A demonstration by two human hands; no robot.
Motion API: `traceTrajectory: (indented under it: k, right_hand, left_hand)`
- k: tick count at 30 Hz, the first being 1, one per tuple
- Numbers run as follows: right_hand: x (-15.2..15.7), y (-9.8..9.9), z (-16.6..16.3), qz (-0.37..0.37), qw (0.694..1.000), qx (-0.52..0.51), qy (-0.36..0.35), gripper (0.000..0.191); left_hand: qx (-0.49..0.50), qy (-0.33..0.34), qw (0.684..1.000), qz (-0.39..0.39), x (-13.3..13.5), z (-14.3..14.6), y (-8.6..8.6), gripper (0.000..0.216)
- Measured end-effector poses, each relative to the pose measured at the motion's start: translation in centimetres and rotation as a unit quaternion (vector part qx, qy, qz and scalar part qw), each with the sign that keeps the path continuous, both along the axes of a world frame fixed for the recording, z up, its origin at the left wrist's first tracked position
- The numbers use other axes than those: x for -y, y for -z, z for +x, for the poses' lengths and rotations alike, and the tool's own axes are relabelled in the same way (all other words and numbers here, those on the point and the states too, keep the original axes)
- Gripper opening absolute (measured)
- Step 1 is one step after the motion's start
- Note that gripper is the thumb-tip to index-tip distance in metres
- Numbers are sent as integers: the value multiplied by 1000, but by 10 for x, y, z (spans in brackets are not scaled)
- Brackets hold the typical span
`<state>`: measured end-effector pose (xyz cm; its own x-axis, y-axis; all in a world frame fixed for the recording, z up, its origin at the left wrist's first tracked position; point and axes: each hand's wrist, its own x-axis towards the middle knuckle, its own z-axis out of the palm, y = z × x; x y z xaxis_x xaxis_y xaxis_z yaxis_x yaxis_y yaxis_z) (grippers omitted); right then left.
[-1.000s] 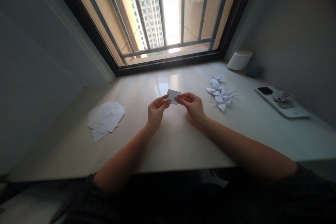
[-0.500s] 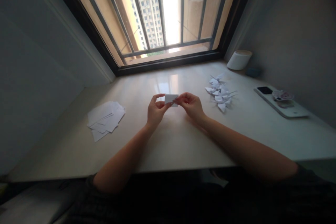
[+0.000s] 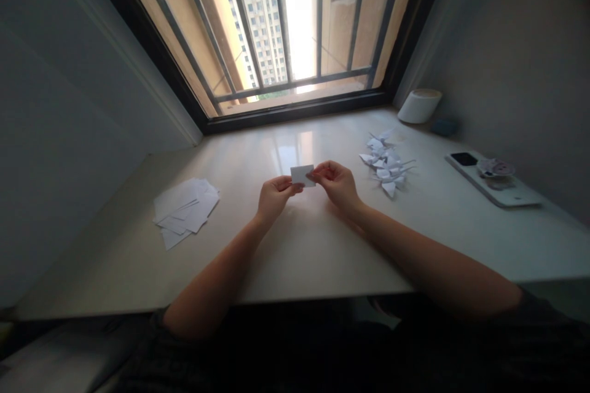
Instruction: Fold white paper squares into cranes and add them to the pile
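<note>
Both grips [image 3: 273,198] [image 3: 340,185] pinch white paper [image 3: 300,173].

The window [image 3: 304,115] stands behind the tabletop [image 3: 295,252]; over the middle of the tabletop, a small paper piece [image 3: 298,174] sits between the left hand [image 3: 273,199] and the right hand [image 3: 340,185], touching both; to the left lies an overlapping stack of sheets [image 3: 184,199]; right of the right hand lies a heap of folded papers [image 3: 388,166]; farther right is a phone [image 3: 520,198], a small attachment [image 3: 496,167] on it; behind these, in the right rear corner, a cylinder [image 3: 417,109] stands just beside a small object [image 3: 444,128].
</note>
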<state>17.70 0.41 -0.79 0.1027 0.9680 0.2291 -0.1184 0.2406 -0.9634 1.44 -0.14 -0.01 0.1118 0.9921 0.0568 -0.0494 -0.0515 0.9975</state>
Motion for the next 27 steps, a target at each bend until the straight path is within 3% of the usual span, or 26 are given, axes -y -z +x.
traceTrajectory:
  k: [7,15,27]
  right_hand:
    - [0,0,-3,-16,998,-53,-22,35]
    - [0,0,-1,-62,985,-99,-128,50]
    - [-3,-2,1,-72,991,-69,-94,41]
  left_hand:
    - [4,-18,1000,-6,0,-1,-4,37]
    - [35,-27,999,-1,3,1,-5,44]
    - [27,-19,999,7,1,1,-4,41]
